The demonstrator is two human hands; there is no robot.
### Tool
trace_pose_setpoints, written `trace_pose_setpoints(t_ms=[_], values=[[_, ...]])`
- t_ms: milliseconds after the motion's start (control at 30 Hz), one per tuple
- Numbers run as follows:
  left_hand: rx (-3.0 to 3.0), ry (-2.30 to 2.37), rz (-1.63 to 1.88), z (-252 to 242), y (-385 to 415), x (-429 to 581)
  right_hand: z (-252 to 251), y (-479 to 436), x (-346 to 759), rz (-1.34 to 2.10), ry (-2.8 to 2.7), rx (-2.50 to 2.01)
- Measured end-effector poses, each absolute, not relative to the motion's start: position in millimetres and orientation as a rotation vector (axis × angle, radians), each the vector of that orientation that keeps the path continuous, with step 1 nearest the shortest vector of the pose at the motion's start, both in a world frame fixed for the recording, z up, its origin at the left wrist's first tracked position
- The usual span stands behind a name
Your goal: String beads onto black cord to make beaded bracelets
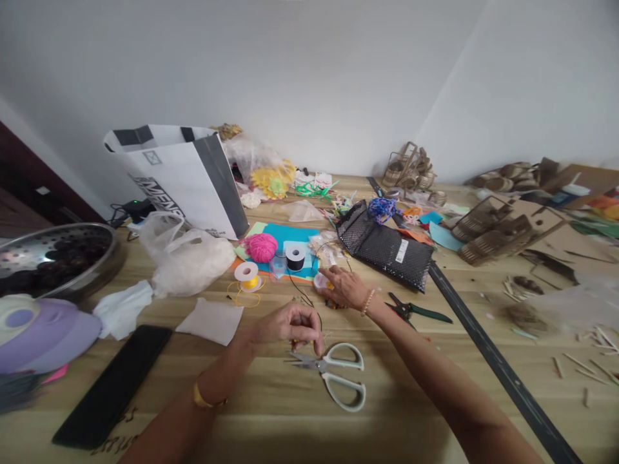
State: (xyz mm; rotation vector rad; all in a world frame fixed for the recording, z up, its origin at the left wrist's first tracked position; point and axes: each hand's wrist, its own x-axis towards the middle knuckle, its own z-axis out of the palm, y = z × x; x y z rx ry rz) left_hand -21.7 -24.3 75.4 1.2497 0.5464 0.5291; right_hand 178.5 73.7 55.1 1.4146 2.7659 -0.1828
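Observation:
My left hand (pixel 290 324) is curled in a pinch above the table, with a thin black cord (pixel 304 294) running to its fingers. Small colourful bits, perhaps beads, show just under it. White-handled scissors (pixel 322 365) lie beneath and beside that hand, blades pointing left. My right hand (pixel 344 288) reaches forward, palm down with fingers stretched out, over a small round white container (pixel 320 281) and some small dark and orange pieces. What its fingertips touch is partly hidden. Behind stands a spool of black cord (pixel 294 256).
Nearby are a yellow thread spool (pixel 248 276), pink yarn (pixel 261 247), green-handled pruners (pixel 425 312) and a black bubble mailer (pixel 387 248). To the left are a dark phone-like slab (pixel 113 386), a plastic bag (pixel 186 258) and a steel colander (pixel 104 258). Small woven baskets (pixel 507 225) stand right.

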Motion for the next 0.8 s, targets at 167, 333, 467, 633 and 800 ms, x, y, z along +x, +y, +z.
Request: trace_pose_setpoints(t_ms=[167,333,467,633,800], values=[[1.222,0.511,0.47,79,-30,-20,47,88,171,-0.2,2.779,1.442],[1.213,0.496,0.413,72,-36,-23,47,123,179,-0.206,3.154,1.338],[1.178,0.583,0.464,64,-40,-18,40,145,173,-0.158,3.245,1.271],[1.128,0.73,0.477,53,-47,-12,24,154,160,-0.232,3.218,1.107],[1.142,0.722,0.425,53,-57,-6,17,160,158,-0.265,3.208,1.14]])
